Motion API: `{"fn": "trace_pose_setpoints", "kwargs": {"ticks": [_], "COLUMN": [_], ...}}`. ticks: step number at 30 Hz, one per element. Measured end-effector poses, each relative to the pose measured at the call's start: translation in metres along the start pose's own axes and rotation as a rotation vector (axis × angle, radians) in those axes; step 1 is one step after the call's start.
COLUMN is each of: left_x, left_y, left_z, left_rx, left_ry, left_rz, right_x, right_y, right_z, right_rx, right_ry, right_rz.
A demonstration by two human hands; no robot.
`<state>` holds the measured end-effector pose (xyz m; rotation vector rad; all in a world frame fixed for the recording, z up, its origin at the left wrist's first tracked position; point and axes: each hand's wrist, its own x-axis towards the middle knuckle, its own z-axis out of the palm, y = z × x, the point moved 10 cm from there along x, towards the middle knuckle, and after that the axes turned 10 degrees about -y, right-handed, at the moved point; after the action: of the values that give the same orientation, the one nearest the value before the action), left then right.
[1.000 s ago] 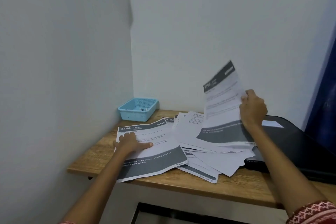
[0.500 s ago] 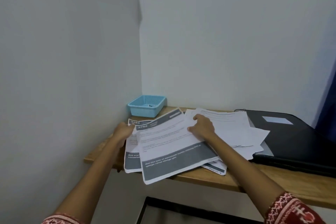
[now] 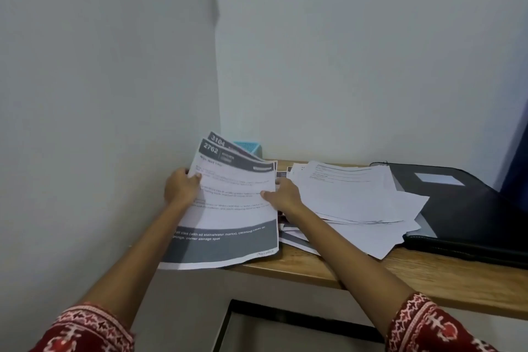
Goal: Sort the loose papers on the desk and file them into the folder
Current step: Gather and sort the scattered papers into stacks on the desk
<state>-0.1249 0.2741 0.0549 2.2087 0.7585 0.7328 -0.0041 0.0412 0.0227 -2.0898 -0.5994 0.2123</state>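
Two printed sheets [image 3: 231, 208] with grey header and footer bands, numbered 2762 in front and 3104 behind, are lifted and tilted up off the left end of the wooden desk [image 3: 400, 271]. My left hand [image 3: 181, 187] grips their left edge, thumb on the front. My right hand [image 3: 283, 194] grips their right edge the same way. A loose pile of white papers [image 3: 351, 203] lies spread on the desk to the right. A shut black folder [image 3: 468, 208] with a white label lies at the far right, partly under the pile.
A light blue plastic basket [image 3: 251, 147] stands in the back corner, mostly hidden behind the held sheets. Walls close the desk at the left and back. A dark blue surface [image 3: 517, 151] edges the right side. A dark frame [image 3: 285, 320] sits below the desk.
The right hand brought sheet 2762 over from the pile onto sheet 3104. Both hands then lifted the two sheets together off the desk and tilted them up.
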Motion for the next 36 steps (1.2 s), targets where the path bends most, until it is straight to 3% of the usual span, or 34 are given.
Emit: {"fn": "trace_pose_setpoints", "kwargs": {"ticks": [4,8,12,16,22,24,28,30,33,36], "left_x": [-0.009,-0.014,-0.024,-0.031,-0.037,-0.025,-0.019,-0.025,-0.035,-0.035], "left_y": [0.04,0.079,0.084,0.042,0.029,0.03,0.005,-0.013,-0.02,-0.004], "left_z": [-0.04,-0.066,-0.067,-0.033,-0.03,-0.033,-0.012,-0.001,0.006,0.021], "left_rx": [-0.265,-0.391,-0.444,-0.398,-0.133,0.066,0.545,0.699,0.897,0.971], "left_ry": [0.252,0.365,0.372,0.302,0.263,0.168,-0.104,-0.15,-0.147,-0.099], "left_rz": [0.196,0.299,0.305,0.191,0.028,-0.044,-0.195,-0.236,-0.268,-0.192], "right_x": [-0.009,-0.021,-0.023,-0.02,-0.026,-0.023,-0.024,-0.028,-0.027,-0.024], "right_y": [-0.029,-0.074,-0.083,-0.059,-0.064,-0.067,-0.04,-0.032,-0.033,-0.034], "right_z": [-0.037,-0.066,-0.06,-0.031,-0.016,-0.008,0.04,0.062,0.07,0.058], "right_rx": [0.357,0.399,0.413,0.317,0.184,0.135,-0.123,-0.225,-0.365,-0.474], "right_ry": [0.237,0.411,0.375,0.247,0.144,0.082,-0.277,-0.401,-0.404,-0.349], "right_rz": [-0.224,-0.434,-0.482,-0.413,-0.334,-0.268,0.031,0.041,-0.06,-0.081]}}
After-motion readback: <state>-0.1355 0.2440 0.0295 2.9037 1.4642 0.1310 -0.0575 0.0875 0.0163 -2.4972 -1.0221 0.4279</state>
